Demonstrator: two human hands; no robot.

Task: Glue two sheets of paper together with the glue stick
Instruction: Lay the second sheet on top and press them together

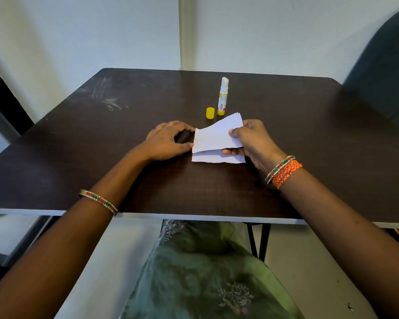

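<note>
A dark wood-grain table (83, 143) stands against pale walls (101, 31), a dark chair (387, 65) at its right.

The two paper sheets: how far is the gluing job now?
Done: the glue stick stands uncapped, its yellow cap beside it. In hand: the right hand pinches the upper sheet above the lower sheet, while the left hand touches their left edge. Left: pressing them flat together. Whether glue is applied cannot be seen.

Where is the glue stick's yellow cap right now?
In the head view, the yellow cap stands on the dark table, just left of the uncapped glue stick and behind the paper sheets.
</note>
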